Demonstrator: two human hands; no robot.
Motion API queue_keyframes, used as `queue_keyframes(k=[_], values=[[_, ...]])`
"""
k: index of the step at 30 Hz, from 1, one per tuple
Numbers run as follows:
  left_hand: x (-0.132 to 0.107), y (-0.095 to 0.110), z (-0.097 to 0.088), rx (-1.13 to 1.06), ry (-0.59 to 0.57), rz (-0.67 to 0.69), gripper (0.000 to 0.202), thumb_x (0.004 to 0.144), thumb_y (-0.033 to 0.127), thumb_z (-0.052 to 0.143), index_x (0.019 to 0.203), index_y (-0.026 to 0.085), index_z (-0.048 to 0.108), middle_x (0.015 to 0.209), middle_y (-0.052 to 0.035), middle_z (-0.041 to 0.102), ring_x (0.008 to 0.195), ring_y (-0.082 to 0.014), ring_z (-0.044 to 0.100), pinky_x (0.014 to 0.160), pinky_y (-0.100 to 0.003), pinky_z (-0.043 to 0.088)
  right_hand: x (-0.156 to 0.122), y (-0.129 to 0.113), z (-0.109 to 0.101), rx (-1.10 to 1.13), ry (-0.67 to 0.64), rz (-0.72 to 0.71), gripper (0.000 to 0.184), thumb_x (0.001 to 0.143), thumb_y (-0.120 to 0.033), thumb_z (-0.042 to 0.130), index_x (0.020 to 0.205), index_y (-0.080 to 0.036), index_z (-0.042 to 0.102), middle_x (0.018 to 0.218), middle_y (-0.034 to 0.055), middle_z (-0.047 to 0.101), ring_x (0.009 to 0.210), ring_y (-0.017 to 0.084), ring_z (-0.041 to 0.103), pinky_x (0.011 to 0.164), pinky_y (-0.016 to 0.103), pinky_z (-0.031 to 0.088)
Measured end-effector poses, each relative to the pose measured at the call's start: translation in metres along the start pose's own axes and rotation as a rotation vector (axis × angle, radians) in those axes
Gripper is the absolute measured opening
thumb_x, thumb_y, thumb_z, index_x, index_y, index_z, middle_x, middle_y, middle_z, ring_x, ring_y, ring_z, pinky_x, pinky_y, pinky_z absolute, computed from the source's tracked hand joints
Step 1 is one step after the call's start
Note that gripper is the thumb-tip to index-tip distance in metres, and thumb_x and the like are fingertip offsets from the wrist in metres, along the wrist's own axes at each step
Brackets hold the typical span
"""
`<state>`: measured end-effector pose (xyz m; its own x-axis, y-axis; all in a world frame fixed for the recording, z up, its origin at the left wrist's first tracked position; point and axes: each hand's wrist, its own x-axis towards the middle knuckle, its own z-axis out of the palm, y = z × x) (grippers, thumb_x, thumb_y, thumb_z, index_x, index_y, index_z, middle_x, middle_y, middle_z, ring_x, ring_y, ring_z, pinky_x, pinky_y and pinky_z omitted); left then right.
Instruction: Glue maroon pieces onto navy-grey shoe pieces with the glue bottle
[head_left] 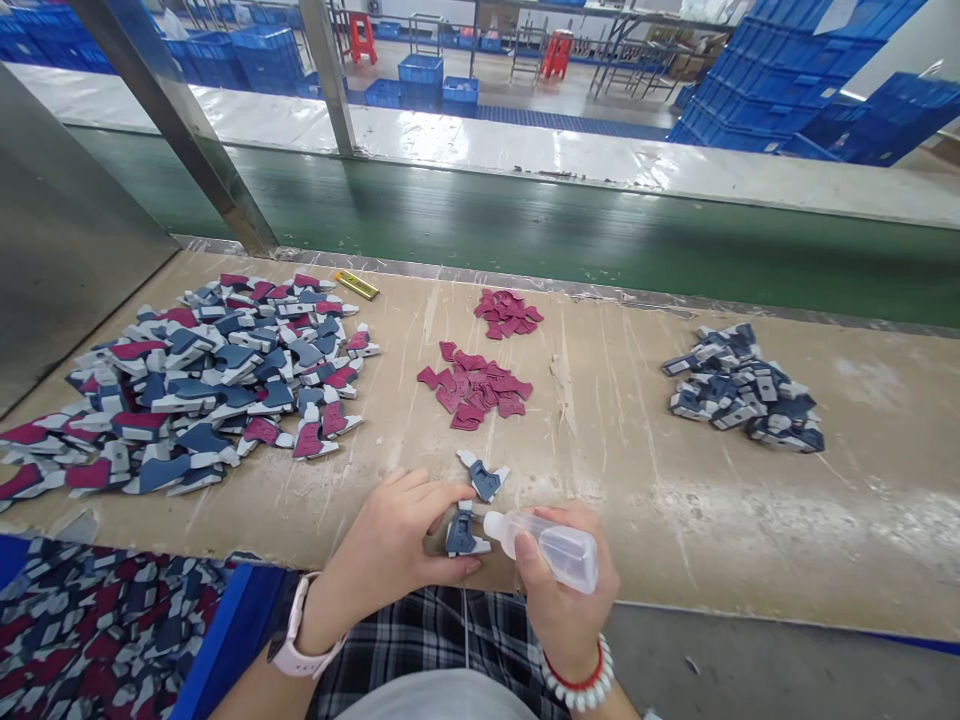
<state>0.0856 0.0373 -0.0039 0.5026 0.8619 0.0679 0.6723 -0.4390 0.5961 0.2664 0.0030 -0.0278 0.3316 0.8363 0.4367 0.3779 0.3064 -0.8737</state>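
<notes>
My left hand [412, 530] pinches a small blue-and-white plastic part [461, 531] between thumb and fingers at the table's near edge. In my right hand [570, 590] is a clear squeeze bottle [556, 548], tilted so its white-capped nozzle points left at the part. Whether the tip touches the part I cannot tell. A second blue-and-white part [486, 480] lies just beyond, its recessed side up. Farther out are two piles of thin maroon pieces, a nearer pile [476, 385] and a smaller far pile [508, 314].
At left is a large heap of parts [217, 380], many with maroon faces; a smaller blue-and-white heap [742, 385] is at right. A yellow object [357, 285] lies near the green conveyor belt [480, 215]. A blue bin [225, 640] full of parts stands lower left. Metal posts [180, 130] rise behind.
</notes>
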Motion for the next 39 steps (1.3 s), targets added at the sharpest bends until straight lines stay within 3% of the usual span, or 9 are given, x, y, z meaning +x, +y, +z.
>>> queue_keyframes(k=[8,39], values=[[0.0017,0.0003,-0.0001,0.006,-0.007,-0.015,0.052,0.065,0.033,0.083,0.111,0.024,0.059,0.076,0.0022,0.059,0.072,-0.0196,0.053,0.067,-0.03,0.035,-0.0021,0.002,-0.0004,-0.004,0.046,-0.069,0.016,0.076,-0.025,0.07,0.088,-0.021,0.061,0.072,-0.0029,0.058,0.06,0.014,0.057,0.052,0.028,0.047],[0.0003,0.0,-0.0002,0.015,-0.002,-0.001,0.05,0.067,0.035,0.081,0.111,0.023,0.059,0.077,0.0003,0.062,0.075,-0.0211,0.056,0.066,-0.031,0.037,-0.0015,0.0004,0.0002,0.049,0.092,-0.048,0.015,0.073,-0.022,0.07,0.086,-0.023,0.062,0.069,-0.0036,0.06,0.057,0.016,0.056,0.053,0.031,0.045]])
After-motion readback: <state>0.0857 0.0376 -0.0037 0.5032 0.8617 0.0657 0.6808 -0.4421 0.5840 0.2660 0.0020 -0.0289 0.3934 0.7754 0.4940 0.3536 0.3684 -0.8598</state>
